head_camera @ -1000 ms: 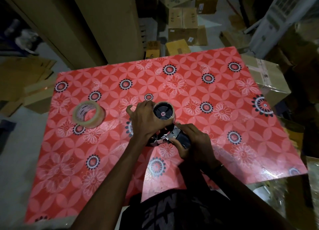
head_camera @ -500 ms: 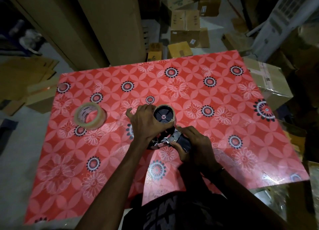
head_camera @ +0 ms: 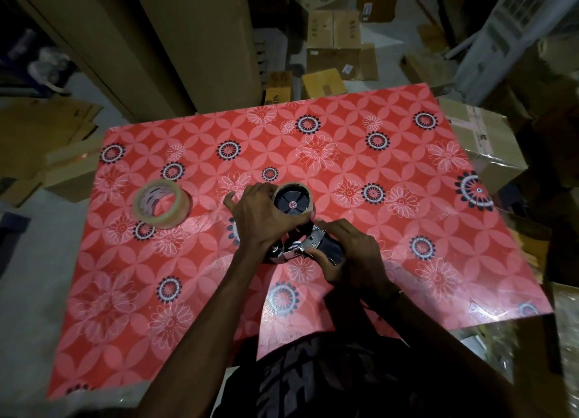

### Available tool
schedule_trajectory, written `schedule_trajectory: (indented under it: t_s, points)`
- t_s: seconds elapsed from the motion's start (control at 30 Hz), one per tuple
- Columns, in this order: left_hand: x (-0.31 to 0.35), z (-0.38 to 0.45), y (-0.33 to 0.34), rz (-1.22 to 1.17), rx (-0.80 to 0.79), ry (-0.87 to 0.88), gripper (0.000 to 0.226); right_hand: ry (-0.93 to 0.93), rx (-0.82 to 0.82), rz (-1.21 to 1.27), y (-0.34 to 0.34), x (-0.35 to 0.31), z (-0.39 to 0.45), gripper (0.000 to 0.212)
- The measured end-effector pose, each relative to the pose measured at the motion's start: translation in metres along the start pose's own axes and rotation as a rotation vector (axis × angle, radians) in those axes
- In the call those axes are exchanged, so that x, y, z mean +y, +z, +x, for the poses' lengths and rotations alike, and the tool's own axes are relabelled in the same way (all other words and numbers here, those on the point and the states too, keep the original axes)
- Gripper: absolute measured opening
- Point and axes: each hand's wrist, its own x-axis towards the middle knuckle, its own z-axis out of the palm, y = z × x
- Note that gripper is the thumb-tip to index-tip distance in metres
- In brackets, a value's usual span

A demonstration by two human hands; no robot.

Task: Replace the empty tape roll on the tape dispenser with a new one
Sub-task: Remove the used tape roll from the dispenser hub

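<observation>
The tape dispenser (head_camera: 308,245) lies on the worktop (head_camera: 391,229), right hand (head_camera: 351,257) gripping its handle, left hand (head_camera: 266,217) curled round the empty roll (head_camera: 293,200), seemingly not yet off; new roll (head_camera: 162,208) waits left of both.

One full tape roll (head_camera: 162,204) is lying near the table's (head_camera: 407,286) left edge; one dispenser (head_camera: 300,229) is sitting mid-table, two hands working it.
</observation>
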Motion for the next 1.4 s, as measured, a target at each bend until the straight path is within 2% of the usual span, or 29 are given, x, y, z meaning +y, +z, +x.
schedule_trajectory:
  t_s: [0.1, 0.27, 0.5, 0.67, 0.83, 0.97, 1.1, 1.2, 1.3, 1.4]
  points:
    - [-0.001, -0.001, 0.000, -0.021, 0.002, -0.003, 0.077, -0.020, 0.014, 0.008, -0.002, -0.001, 0.001, 0.060]
    - [0.001, -0.001, 0.002, 0.091, 0.032, 0.063, 0.078, -0.035, 0.017, 0.038, 0.000, 0.001, 0.001, 0.065]
    - [0.002, 0.002, -0.003, -0.009, -0.026, -0.017, 0.073, -0.043, 0.011, 0.011, -0.002, 0.000, 0.002, 0.063]
    - [0.001, 0.002, -0.001, 0.148, -0.006, 0.071, 0.077, -0.050, 0.026, 0.017, -0.001, 0.001, 0.001, 0.063]
    - [0.005, 0.008, -0.006, 0.180, -0.138, 0.031, 0.092, -0.075, 0.035, 0.025, -0.003, 0.002, 0.004, 0.062]
    - [-0.005, 0.006, -0.016, 0.108, -0.258, 0.126, 0.100, -0.072, 0.019, 0.034, -0.002, 0.003, 0.002, 0.060]
    - [-0.008, -0.006, -0.019, 0.061, -0.176, 0.071, 0.084, -0.078, 0.025, 0.043, 0.000, 0.004, 0.001, 0.059]
    - [-0.003, -0.008, -0.016, 0.044, -0.129, 0.019, 0.087, -0.065, 0.032, 0.046, 0.000, 0.004, 0.001, 0.059]
    - [-0.004, -0.003, -0.014, 0.012, -0.176, 0.071, 0.102, -0.074, 0.032, 0.053, 0.000, 0.003, 0.001, 0.059]
    - [-0.006, 0.002, -0.015, 0.022, -0.165, 0.168, 0.090, -0.089, 0.029, 0.053, -0.001, 0.004, 0.000, 0.060]
